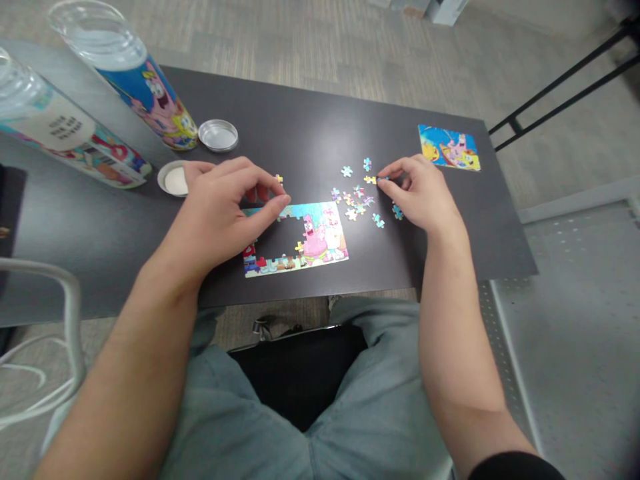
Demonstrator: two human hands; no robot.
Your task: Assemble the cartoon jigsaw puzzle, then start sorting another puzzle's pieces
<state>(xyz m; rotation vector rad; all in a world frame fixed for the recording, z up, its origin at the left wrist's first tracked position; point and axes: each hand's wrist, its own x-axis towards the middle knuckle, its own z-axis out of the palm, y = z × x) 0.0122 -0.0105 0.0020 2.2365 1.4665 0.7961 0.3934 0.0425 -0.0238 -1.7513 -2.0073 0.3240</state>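
A partly joined jigsaw puzzle (325, 243) with a pink starfish character lies near the table's front edge, dark table showing through its middle gap. Over its upper left corner is my left hand (225, 207), thumb and forefinger closed together; whatever lies between them is hidden. A small yellow piece (279, 179) shows just beyond those fingers. Farther right, my right hand (420, 190) pinches a small bluish puzzle piece (383, 179) at its fingertips, beside a yellow piece (370, 180). Several loose puzzle pieces (357, 203) are scattered between the puzzle and my right hand.
Two clear cans with cartoon labels, one near (75, 130) and one farther (155, 100), stand at the left. By them lie a silver lid (219, 135) and a white-lined lid (173, 179). A cartoon picture card (450, 148) rests at the table's (300, 113) far right.
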